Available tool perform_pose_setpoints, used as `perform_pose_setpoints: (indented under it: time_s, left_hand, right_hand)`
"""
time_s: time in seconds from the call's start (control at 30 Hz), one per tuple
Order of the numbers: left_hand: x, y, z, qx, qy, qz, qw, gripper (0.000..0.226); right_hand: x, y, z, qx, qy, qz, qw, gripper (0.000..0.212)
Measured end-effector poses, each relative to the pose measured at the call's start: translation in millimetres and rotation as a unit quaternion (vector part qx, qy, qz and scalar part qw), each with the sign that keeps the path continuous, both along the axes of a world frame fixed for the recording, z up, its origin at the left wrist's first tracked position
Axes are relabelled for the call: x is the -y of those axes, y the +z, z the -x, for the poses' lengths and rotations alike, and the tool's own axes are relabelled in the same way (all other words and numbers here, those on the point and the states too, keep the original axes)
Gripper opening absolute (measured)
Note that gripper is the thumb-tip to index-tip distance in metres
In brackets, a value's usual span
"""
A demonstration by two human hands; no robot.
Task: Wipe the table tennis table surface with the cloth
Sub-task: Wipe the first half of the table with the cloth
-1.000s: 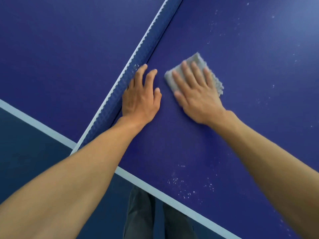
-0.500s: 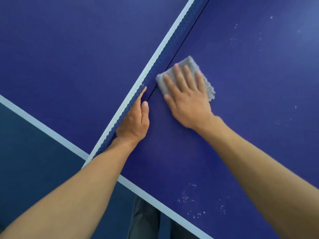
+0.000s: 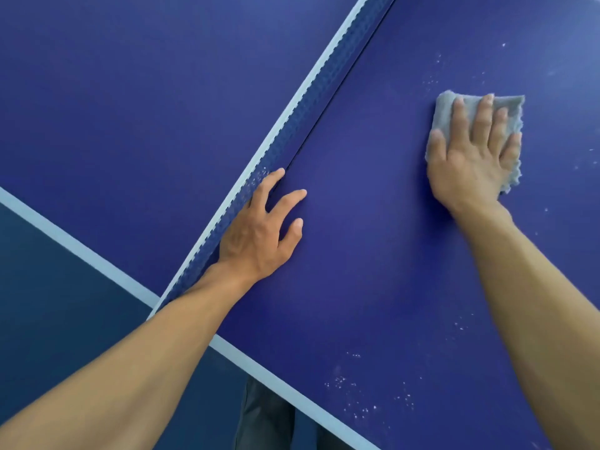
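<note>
A blue table tennis table [image 3: 373, 271] fills the view, with a white-topped net [image 3: 302, 115] running diagonally across it. A folded grey cloth [image 3: 446, 112] lies on the near half, right of the net. My right hand [image 3: 474, 157] presses flat on the cloth with straight fingers. My left hand [image 3: 259, 235] rests on the table beside the net, fingers spread, index finger against the net's base. White specks [image 3: 363, 394] dot the surface near the front edge and around the cloth.
The table's white edge line [image 3: 292, 394] crosses the lower part of the view, with darker blue floor [image 3: 65, 319] beyond it at the left. Dark trouser legs [image 3: 266, 423] show just below the edge.
My right hand has slid the cloth to the right, away from the net. My left hand has gone from edge-on against the net to flat with fingers spread.
</note>
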State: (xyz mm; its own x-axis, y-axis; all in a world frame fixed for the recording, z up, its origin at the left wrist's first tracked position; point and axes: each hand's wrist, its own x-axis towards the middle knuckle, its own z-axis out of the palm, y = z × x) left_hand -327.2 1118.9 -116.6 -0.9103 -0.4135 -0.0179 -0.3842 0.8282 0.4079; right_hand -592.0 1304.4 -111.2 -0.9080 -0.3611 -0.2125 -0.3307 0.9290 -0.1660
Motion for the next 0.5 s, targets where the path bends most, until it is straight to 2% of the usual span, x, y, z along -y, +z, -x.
perform_pose_setpoints:
  time_s: [0.07, 0.13, 0.2, 0.27, 0.33, 0.4, 0.5]
  left_hand:
    - [-7, 1, 10, -0.009, -0.010, 0.010, 1.000, 0.043]
    - [-13, 2, 33, -0.017, -0.014, 0.018, 1.000, 0.043]
    - [-16, 4, 68, -0.007, 0.006, 0.022, 1.000, 0.046]
    - [-18, 5, 108, 0.028, 0.024, 0.036, 0.999, 0.048]
    - [-21, 1, 142, 0.069, 0.028, 0.056, 0.996, 0.051]
    - [-24, -4, 161, 0.100, 0.035, 0.058, 0.993, 0.053]
    - [-25, -10, 166, 0.113, 0.038, 0.070, 0.990, 0.056]
  right_hand:
    - [19, -1, -5, 0.000, 0.003, 0.004, 1.000, 0.064]
    - [22, -4, -29, -0.003, 0.109, 0.003, 0.994, 0.063]
    - [6, -5, -57, -0.018, 0.239, 0.002, 0.971, 0.061]
    - [-21, -8, -63, -0.037, 0.293, 0.009, 0.955, 0.060]
    - [-39, -9, -42, -0.040, 0.240, 0.007, 0.970, 0.061]
    - [-43, -8, -2, -0.036, 0.120, -0.006, 0.992, 0.065]
    - [-21, -7, 67, -0.017, -0.034, 0.000, 0.999, 0.069]
